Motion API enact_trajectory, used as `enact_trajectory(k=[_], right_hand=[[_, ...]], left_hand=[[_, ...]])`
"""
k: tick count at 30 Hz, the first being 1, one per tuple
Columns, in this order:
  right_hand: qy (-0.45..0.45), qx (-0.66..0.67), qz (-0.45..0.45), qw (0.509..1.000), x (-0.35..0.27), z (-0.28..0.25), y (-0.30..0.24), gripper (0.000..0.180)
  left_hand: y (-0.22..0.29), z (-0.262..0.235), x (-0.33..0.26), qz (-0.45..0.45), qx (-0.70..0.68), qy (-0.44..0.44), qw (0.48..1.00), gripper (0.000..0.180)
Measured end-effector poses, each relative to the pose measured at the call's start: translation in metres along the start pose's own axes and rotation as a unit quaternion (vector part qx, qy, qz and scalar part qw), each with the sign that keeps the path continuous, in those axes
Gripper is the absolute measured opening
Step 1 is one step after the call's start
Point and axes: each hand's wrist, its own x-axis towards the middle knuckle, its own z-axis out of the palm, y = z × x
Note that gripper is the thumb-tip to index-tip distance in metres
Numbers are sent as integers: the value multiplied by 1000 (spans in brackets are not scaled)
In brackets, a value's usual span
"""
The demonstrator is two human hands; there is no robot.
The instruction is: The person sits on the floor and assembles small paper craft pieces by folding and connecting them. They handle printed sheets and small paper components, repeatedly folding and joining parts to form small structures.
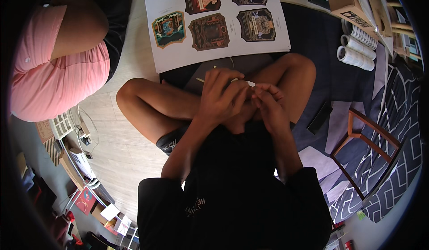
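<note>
Over my crossed legs, both hands meet around a small white piece, too small to name. My left hand is closed, its fingertips bent toward one end of the piece. From the other side, the thumb and fingers of my right hand pinch it. A thin yellowish stick pokes out past my left fingers; whether that hand grips it is hidden. Just beyond my legs lies a large white sheet printed with several dark, ornate labels, a dark grey flat surface showing at its near edge.
Another person in a pink top sits close on the left. To my right are a black phone, several white rolls, a cardboard box and a brown wooden frame. Cables lie on the floor at left.
</note>
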Motion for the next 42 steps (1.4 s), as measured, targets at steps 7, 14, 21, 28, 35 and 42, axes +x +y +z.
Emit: enact_trajectory(k=[7, 14, 21, 28, 35, 42], right_hand=[[5, -8, 8, 1000, 1, 0, 1, 17], [135, -181, -110, 968, 0, -13, -1, 13], [160, -231, -181, 942, 10, -52, -44, 15], [165, -421, -177, 874, 108, -102, -101, 32], [2, -712, 38, 701, 217, -130, -97, 46], [124, -716, 42, 685, 216, -126, -89, 47]], left_hand=[[-2, 1, -1, -7, -6, -8, 1000, 22], [-8, 9, 4, -250, -197, -104, 942, 14], [-44, 48, 17, -414, -419, -207, 781, 9], [-50, 66, 36, -437, -436, -208, 759, 12], [-62, 59, 31, -448, -459, -58, 765, 18], [-58, 51, 25, -443, -501, 66, 741, 21]])
